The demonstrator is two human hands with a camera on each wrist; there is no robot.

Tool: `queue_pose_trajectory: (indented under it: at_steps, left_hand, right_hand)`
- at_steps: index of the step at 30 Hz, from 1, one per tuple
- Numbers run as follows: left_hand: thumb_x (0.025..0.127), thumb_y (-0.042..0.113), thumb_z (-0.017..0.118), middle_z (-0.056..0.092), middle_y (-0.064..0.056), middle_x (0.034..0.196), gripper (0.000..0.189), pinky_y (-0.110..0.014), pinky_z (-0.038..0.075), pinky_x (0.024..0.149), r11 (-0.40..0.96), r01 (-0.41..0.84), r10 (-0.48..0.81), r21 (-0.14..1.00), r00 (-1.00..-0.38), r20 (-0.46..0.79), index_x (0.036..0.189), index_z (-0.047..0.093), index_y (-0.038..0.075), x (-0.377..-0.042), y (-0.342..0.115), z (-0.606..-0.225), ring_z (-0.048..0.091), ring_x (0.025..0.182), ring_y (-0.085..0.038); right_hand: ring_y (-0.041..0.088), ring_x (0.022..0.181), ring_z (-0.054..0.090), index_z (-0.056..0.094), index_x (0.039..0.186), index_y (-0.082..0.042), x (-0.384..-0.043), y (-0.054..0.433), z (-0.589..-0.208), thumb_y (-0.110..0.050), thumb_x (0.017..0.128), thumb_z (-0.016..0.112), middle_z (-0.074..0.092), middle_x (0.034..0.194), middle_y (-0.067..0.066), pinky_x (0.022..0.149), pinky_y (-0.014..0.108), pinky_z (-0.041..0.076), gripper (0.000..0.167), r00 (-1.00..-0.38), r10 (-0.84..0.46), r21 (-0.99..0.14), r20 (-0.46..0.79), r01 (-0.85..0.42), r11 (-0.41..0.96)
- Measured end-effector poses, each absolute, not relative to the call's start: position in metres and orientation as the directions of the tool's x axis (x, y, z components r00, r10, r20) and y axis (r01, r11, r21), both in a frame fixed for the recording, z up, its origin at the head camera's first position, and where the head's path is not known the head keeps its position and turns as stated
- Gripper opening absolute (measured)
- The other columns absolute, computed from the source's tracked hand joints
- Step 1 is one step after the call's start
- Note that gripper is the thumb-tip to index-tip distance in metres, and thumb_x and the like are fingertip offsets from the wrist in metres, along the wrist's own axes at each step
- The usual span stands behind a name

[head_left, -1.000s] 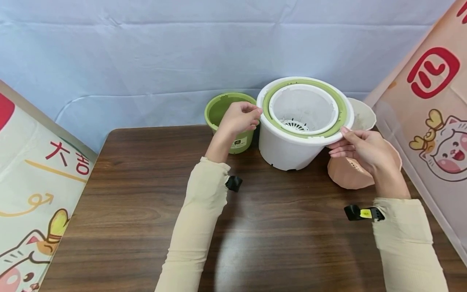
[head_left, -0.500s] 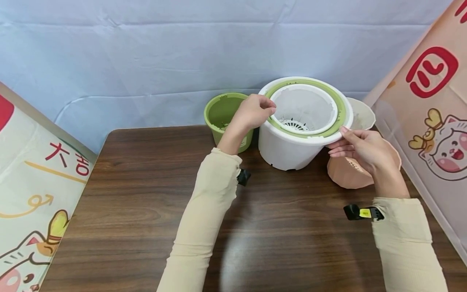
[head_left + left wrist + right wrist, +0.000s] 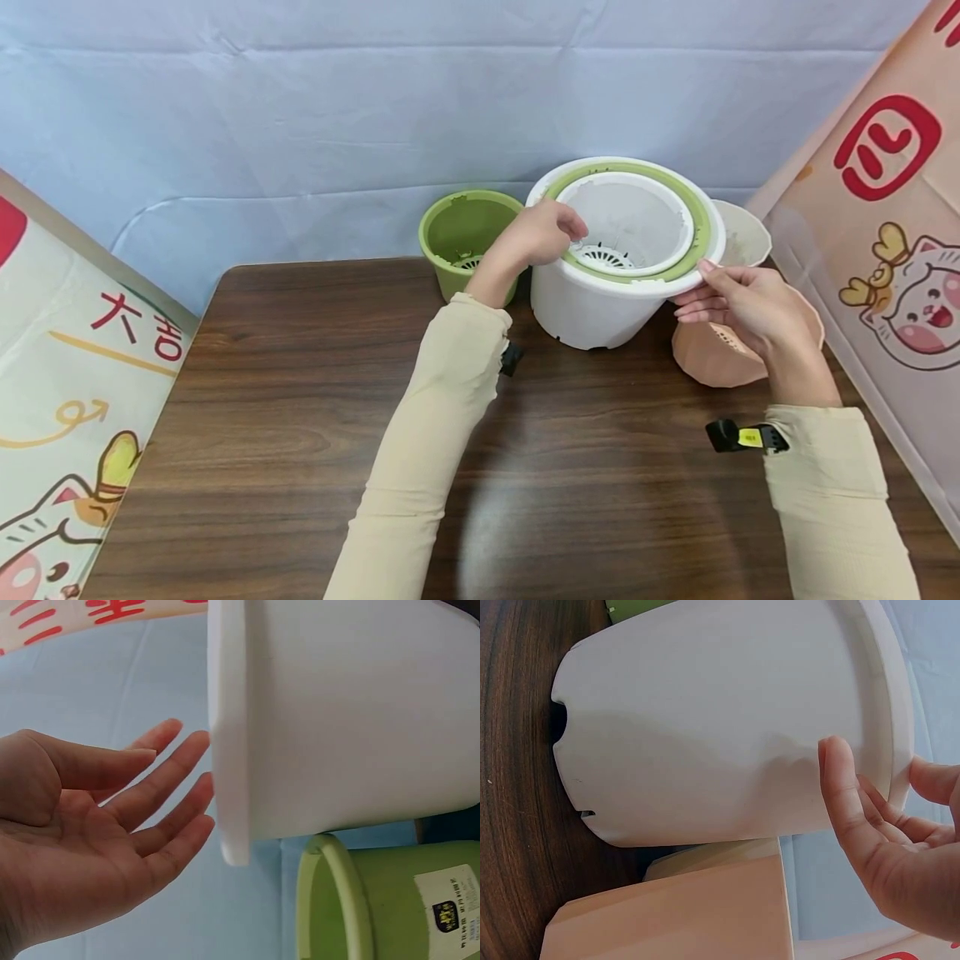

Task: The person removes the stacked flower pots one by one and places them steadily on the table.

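A large white flowerpot (image 3: 585, 312) stands on the table, with a green flowerpot (image 3: 704, 229) and a smaller white flowerpot (image 3: 648, 208) nested inside it. My left hand (image 3: 542, 232) is over the left part of the rims, holding nothing. In the left wrist view its fingers (image 3: 161, 780) are loosely bent, with the tips right by the outer rim. On the right side, my right hand (image 3: 753, 304) pinches the big white pot's rim, thumb on top and fingers below. The right wrist view shows the fingers (image 3: 847, 802) along the pot's outer wall.
A separate green flowerpot (image 3: 452, 283) with a slotted base stands just left of the stack. Behind and to the right are a cream pot (image 3: 746, 237) and a peach faceted pot (image 3: 712, 358). A pale blue cloth (image 3: 300, 125) hangs behind the wooden table (image 3: 300, 417).
My left hand has moved right, from the outer left edge of the large white flowerpot to over the nested rims. My right hand keeps its hold on the rim.
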State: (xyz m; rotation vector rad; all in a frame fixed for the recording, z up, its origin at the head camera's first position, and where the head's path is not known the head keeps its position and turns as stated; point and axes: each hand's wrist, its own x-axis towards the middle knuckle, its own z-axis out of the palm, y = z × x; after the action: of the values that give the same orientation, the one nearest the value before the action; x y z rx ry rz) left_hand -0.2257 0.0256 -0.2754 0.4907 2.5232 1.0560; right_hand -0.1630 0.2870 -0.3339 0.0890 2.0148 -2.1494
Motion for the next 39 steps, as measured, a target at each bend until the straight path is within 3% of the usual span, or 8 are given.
queue_pose_trajectory:
  at_steps: [6,16,26,39]
  left_hand:
    - [0.081,-0.015,0.034,0.058,-0.004,0.117,0.047,-0.017,0.037,0.086,0.632,0.159,0.472,0.759,-0.856,-0.213,0.114,0.060,0.006,-0.228,0.026,-0.283,0.048,0.113,-0.014]
    - [0.084,-0.013,0.037,0.057,-0.006,0.119,0.043,-0.018,0.036,0.092,0.631,0.240,0.523,0.737,-0.834,-0.176,0.115,0.060,0.004,-0.232,0.028,-0.290,0.045,0.117,-0.015]
    - [0.084,-0.013,0.035,0.055,-0.004,0.124,0.048,-0.018,0.036,0.093,0.727,0.272,0.530,0.630,-0.806,-0.263,0.120,0.059,0.007,-0.235,0.032,-0.283,0.044,0.118,-0.013]
    - [0.088,-0.007,0.032,0.049,0.000,0.128,0.048,-0.019,0.038,0.087,0.814,0.390,0.552,0.431,-0.751,-0.363,0.126,0.054,0.013,-0.235,0.041,-0.268,0.042,0.115,-0.011]
  right_hand:
    - [0.023,0.063,0.066,0.067,0.083,-0.006,-0.163,0.286,-0.334,-0.026,0.091,0.054,0.067,0.073,0.014,0.059,0.032,0.055,0.025,-0.980,-0.098,-0.982,-0.175,0.181,-0.055]
    - [0.024,0.063,0.066,0.068,0.083,-0.006,-0.163,0.286,-0.333,-0.025,0.091,0.054,0.067,0.073,0.015,0.059,0.033,0.055,0.025,-0.980,-0.098,-0.981,-0.174,0.181,-0.064]
    - [0.024,0.063,0.066,0.067,0.083,-0.006,-0.163,0.286,-0.334,-0.026,0.091,0.053,0.067,0.073,0.015,0.059,0.033,0.055,0.026,-0.978,-0.102,-0.981,-0.180,0.187,-0.059]
    - [0.023,0.064,0.066,0.068,0.083,-0.007,-0.162,0.285,-0.335,-0.029,0.090,0.055,0.067,0.073,0.014,0.060,0.032,0.055,0.026,-0.979,-0.088,-0.981,-0.186,0.190,-0.044]
